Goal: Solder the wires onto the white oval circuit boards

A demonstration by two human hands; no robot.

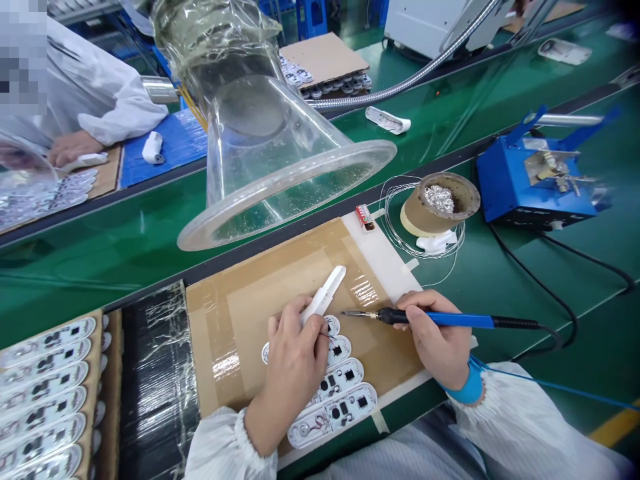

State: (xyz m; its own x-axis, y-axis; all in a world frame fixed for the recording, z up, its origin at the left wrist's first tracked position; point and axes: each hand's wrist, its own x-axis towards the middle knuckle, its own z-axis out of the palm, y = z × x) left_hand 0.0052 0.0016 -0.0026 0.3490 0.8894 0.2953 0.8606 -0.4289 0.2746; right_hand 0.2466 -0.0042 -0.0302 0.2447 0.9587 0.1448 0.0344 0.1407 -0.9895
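Observation:
My left hand [293,363] is closed around a white plastic housing [327,292] that sticks out up and to the right. It rests over a row of white oval circuit boards [345,400] on a taped cardboard mat [250,293]. My right hand [440,337] grips a blue-handled soldering iron [435,319], its metal tip pointing left toward the board next to my left fingers. Thin wires run from under my left hand to a board.
A clear funnel-shaped fume hood [280,153] hangs over the bench behind the mat. A solder-scrap roll [440,200] and blue iron stand [535,180] are at right. Stacked boards [45,393] fill a tray at left. Another person's sleeve and hand [75,143] work at upper left.

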